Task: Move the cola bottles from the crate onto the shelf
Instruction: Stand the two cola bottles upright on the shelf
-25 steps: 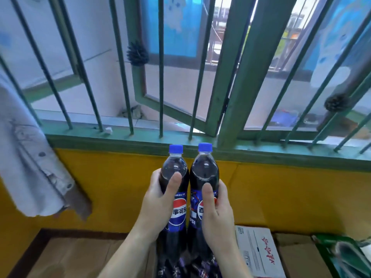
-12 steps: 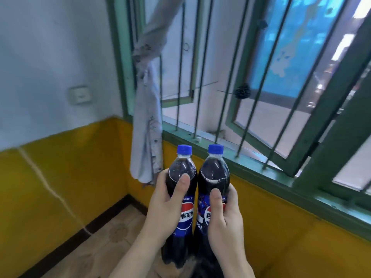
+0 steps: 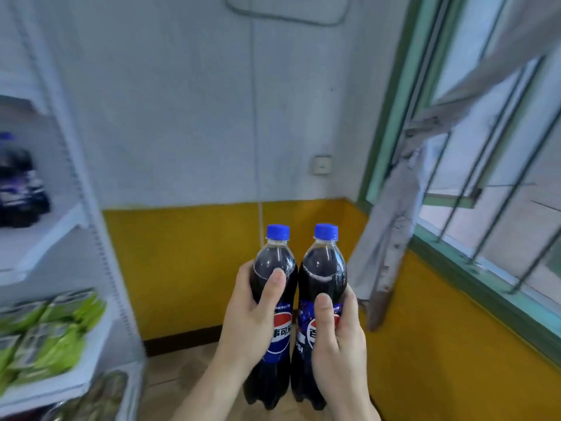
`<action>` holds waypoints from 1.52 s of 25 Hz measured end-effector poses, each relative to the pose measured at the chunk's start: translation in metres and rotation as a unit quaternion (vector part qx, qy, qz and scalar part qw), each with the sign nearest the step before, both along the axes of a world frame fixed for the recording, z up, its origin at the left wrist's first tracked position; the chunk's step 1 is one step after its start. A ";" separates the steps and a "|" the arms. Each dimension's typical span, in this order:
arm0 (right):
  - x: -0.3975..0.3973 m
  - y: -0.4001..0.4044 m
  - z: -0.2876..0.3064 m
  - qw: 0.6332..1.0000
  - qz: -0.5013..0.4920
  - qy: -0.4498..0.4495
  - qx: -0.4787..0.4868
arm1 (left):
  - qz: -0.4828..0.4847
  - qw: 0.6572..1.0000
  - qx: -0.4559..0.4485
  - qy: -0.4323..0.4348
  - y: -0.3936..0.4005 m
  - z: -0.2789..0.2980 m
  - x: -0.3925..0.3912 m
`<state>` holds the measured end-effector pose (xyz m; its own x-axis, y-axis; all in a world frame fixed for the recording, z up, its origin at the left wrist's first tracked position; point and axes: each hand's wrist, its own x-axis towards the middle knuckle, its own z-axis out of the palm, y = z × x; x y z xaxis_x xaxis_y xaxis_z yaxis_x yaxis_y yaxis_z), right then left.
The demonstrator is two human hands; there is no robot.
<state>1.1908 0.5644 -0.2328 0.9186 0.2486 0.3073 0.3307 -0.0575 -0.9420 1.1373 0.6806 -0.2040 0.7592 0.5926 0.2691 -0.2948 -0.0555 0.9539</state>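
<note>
Your left hand (image 3: pixel 253 322) wrapped one blue-capped dark cola bottle (image 3: pixel 274 299), your right hand (image 3: pixel 338 338) its upright twin (image 3: pixel 321 287), touching; white metal shelf (image 3: pixel 65 226) at nine o'clock.

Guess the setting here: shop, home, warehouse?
Probably a small shop's stock corner: white shelving with green snack packs and dark bottles, barred window, cola bottle in left hand and right hand.

1. A small shop or its stockroom: a white metal shelf (image 3: pixel 91 226) stands at the left edge of view.
2. Green snack packets (image 3: pixel 45 332) lie in rows on one tier; dark bottles (image 3: pixel 21 189) stand on the tier above.
3. Yellow-and-white painted walls and a barred window (image 3: pixel 485 165).
</note>
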 end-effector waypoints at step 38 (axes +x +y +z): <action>-0.288 0.538 0.002 0.886 0.461 0.005 0.040 | 0.485 0.873 0.032 0.041 0.454 -0.002 -0.357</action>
<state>0.9024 1.1022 -0.2308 0.3384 0.8728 0.3517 0.1944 0.3008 -0.9337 0.7799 1.1343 -0.2060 -0.0729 0.9528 0.2946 -0.0110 -0.2962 0.9551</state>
